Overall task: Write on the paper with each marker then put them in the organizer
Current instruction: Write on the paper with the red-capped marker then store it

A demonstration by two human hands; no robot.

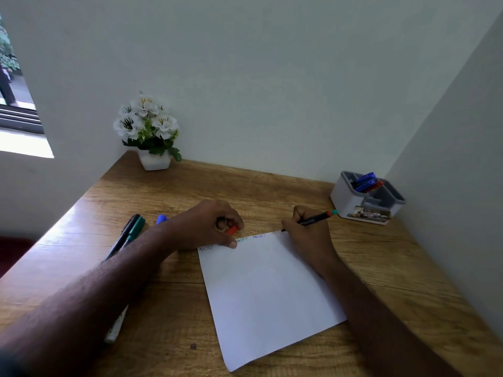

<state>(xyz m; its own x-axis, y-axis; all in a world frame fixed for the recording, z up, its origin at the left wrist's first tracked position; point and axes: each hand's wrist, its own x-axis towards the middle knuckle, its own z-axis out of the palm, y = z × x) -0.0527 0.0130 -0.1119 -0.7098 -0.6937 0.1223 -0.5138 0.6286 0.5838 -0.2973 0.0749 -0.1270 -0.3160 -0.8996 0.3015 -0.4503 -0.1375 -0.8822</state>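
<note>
Head view: right hand (304, 232) pinches a marker (315, 219), tip at the paper's (266, 289) far edge. Left hand (209, 227) grips a red cap (232, 229), thumb pinning the sheet. Marker looks light and stiff, best held low on the barrel. "ABCDEF" repeats between the hands. Organizer (367, 198) sits beyond the right hand.

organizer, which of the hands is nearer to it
Right. The right hand, holding a marker, is just left of the organizer, the marker's end almost reaching it. The left hand is farther left, at the paper's top-left corner.
</note>
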